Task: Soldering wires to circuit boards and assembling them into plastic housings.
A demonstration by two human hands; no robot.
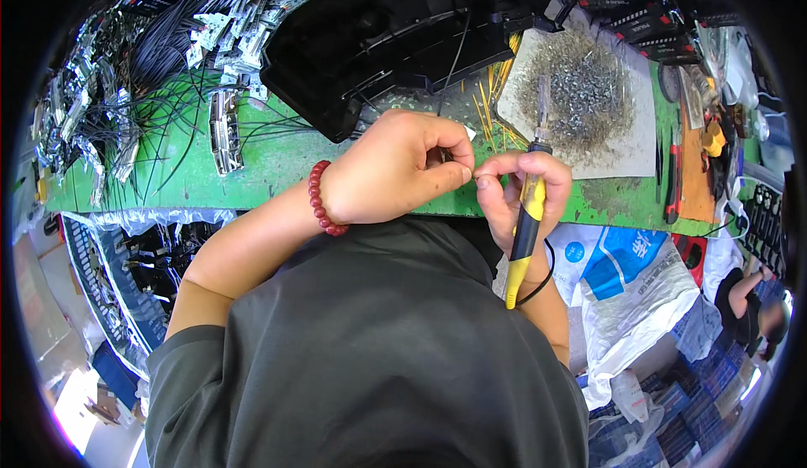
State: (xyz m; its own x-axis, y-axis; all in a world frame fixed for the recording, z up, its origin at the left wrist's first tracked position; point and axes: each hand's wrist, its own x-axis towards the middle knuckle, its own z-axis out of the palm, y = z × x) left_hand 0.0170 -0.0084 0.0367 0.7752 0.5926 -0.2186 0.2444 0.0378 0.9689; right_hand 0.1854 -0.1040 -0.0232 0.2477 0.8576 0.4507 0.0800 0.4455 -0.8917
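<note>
So, right hand (556, 184) cradles soldering iron (527, 228), tip toward 12 o'clock, probably freeing its pinch | left hand (393, 170) pinched closed, can't tell what on

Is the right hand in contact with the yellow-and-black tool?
Touching: the head view shows the right hand gripping the handle of the yellow-and-black tool.

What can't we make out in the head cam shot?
Head view:
Anything pinched between the left grip and right grip: too small, and the fingers cover it.
Tip of the yellow-and-black tool in the right grip: blurred against the grey pile.
Single bits in that pile: too small to tell their shape.
Far side of the black casing: cut off by the upper edge.
</note>
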